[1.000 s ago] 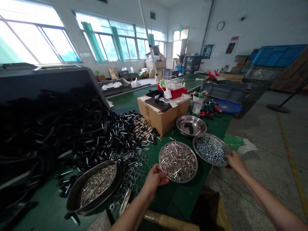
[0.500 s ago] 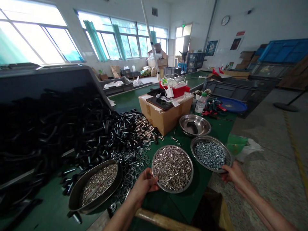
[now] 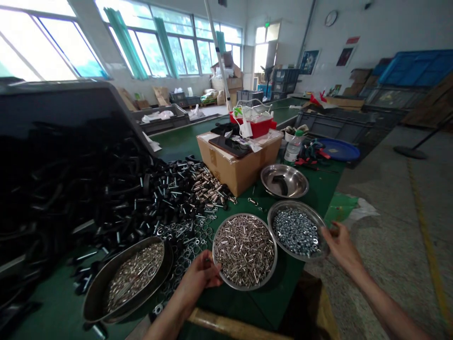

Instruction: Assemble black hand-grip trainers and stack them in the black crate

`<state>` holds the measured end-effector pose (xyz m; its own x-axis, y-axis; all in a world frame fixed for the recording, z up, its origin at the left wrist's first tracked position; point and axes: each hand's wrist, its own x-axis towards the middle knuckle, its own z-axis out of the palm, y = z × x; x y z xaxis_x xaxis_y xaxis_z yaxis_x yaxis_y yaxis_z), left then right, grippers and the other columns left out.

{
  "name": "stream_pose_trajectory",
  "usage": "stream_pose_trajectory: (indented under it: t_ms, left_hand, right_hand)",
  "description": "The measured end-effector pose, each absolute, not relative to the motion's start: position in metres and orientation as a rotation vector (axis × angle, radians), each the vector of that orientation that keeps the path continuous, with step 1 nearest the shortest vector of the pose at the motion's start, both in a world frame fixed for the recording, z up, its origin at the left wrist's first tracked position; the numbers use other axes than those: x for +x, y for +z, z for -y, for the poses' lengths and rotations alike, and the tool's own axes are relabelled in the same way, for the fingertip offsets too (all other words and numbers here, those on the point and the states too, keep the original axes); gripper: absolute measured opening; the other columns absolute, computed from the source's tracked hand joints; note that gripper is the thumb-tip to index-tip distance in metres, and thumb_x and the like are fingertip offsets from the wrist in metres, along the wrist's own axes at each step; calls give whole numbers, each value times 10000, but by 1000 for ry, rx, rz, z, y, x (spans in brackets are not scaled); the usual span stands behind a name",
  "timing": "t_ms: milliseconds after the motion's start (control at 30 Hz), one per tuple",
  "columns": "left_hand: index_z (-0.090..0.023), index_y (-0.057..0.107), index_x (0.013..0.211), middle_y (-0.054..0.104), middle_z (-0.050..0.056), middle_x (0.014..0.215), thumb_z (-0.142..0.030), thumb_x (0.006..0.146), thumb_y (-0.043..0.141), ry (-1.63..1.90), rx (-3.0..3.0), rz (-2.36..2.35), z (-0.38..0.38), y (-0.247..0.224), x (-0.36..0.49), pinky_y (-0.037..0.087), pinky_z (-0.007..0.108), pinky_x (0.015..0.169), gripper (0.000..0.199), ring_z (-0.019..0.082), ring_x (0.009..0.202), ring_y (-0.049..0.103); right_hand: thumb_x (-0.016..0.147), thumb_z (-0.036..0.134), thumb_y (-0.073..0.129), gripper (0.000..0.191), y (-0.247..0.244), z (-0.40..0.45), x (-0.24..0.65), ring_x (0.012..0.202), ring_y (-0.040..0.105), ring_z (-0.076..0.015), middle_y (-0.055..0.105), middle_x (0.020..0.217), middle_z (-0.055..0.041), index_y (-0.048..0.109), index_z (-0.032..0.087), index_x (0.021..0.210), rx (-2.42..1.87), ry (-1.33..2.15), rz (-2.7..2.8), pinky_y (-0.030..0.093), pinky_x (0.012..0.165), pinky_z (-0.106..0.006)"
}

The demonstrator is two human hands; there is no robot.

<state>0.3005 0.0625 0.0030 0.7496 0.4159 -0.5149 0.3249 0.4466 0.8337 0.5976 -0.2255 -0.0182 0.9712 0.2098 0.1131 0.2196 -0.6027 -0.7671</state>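
A round metal bowl (image 3: 244,287) full of small metal pins (image 3: 246,250) stands on the green tabletop. My left hand (image 3: 200,274) is closed on its left rim, thumb uppermost. Right beside it, rim to rim, is a second metal bowl (image 3: 300,206) holding small shiny zinc-coloured parts (image 3: 297,231), which look like nuts. My right hand (image 3: 341,245) grips that bowl's right edge, with some fingers hidden behind the rim. Left of my left hand, an oblong metal pan (image 3: 95,288) contains small metal pieces. Loose metal rings (image 3: 191,243) lie between the pan and the pin bowl.
Black parts with bolts (image 3: 166,189) are heaped at left, spilling from a dark bin (image 3: 71,108). Springs (image 3: 208,186) lie by a cardboard box (image 3: 230,170). Behind the bowls are another metal bowl (image 3: 297,182) with a black piece, a bottle (image 3: 293,148) and a blue lid (image 3: 339,150).
My right hand has shifted the bowl of shiny parts leftward against the pin bowl. My left hand keeps its hold on the pin bowl. The camera view has tilted slightly.
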Motion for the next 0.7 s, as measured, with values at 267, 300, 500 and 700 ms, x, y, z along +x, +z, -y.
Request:
stream_pose_trajectory:
  t_ms: [267,300,500,700]
  left_hand:
    - [-176,493,775,628,6,716,-380,649,750,82,1122,-772,-60,0,299,509,267,646,352,136,658,615]
    - [-177,493,779,631,6,722,-381,650,749,81,1121,-772,-60,-1,299,509,269,649,352,136,661,616]
    - [-184,487,772,624,-5,709,-390,655,729,102,1137,-795,-59,-3,300,511,278,646,339,134,640,610]
    - [-188,482,754,620,-6,702,-392,655,721,104,1160,-797,-58,-4,300,507,277,640,329,137,635,607]
  right_hand:
    - [869,495,414,578,9,135,672,1242,431,-276,466,1329,-141,438,185,1356,-2258,-124,912,329,1049,-426]
    - [864,495,424,559,10,128,674,1217,454,-277,482,1301,-142,474,182,1325,-2254,-121,908,342,1038,-424]
    - [821,488,503,416,10,128,672,1070,534,-263,564,1104,-113,623,187,1081,-2229,-75,852,370,998,-425]
    - [767,455,608,369,24,134,661,1072,536,-256,607,1102,-96,632,198,1030,-2130,38,680,348,1011,-407]
